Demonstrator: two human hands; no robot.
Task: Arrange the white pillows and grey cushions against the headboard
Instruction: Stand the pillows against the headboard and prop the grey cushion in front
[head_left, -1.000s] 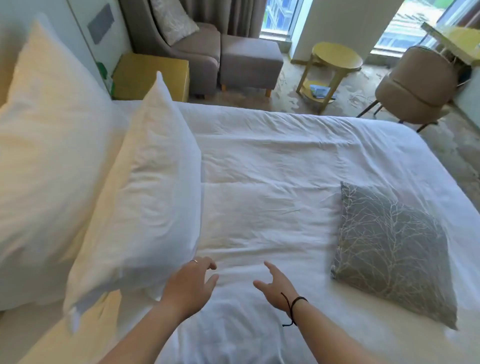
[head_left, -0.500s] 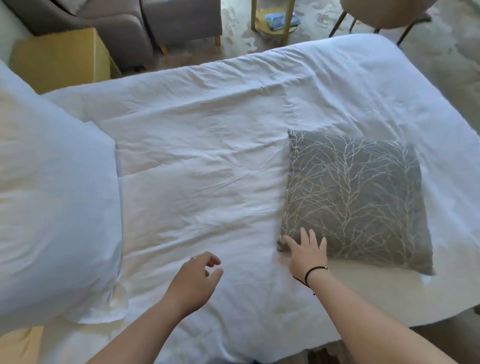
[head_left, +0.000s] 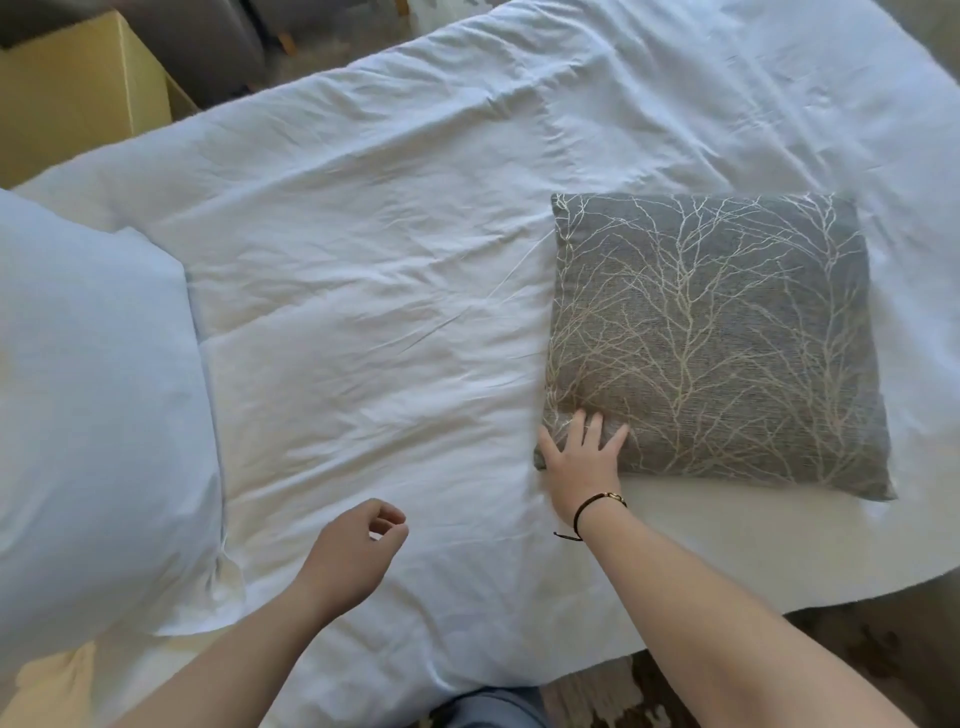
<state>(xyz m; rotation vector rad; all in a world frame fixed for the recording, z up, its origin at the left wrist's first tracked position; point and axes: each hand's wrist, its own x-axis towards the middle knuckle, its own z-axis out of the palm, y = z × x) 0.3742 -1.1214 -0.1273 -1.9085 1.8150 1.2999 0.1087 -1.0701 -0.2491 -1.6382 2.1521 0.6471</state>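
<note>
A grey cushion (head_left: 711, 343) with a pale branch pattern lies flat on the right half of the bed. My right hand (head_left: 579, 462) rests on its near left corner, fingers spread over the top and thumb at the edge. My left hand (head_left: 353, 556) hovers just above the duvet to the left, fingers loosely curled, holding nothing. A white pillow (head_left: 98, 415) fills the left edge of the view, near the head of the bed. The headboard is out of view.
The white duvet (head_left: 374, 291) covers the bed, wrinkled in the middle. A yellow bedside cabinet (head_left: 78, 88) stands at the upper left beyond the bed. The bed's near edge and patterned floor (head_left: 878, 649) show at lower right.
The view has swung down and right from the pillows to the cushion. My right hand reached onto the cushion's near corner. My left hand stayed low over the duvet.
</note>
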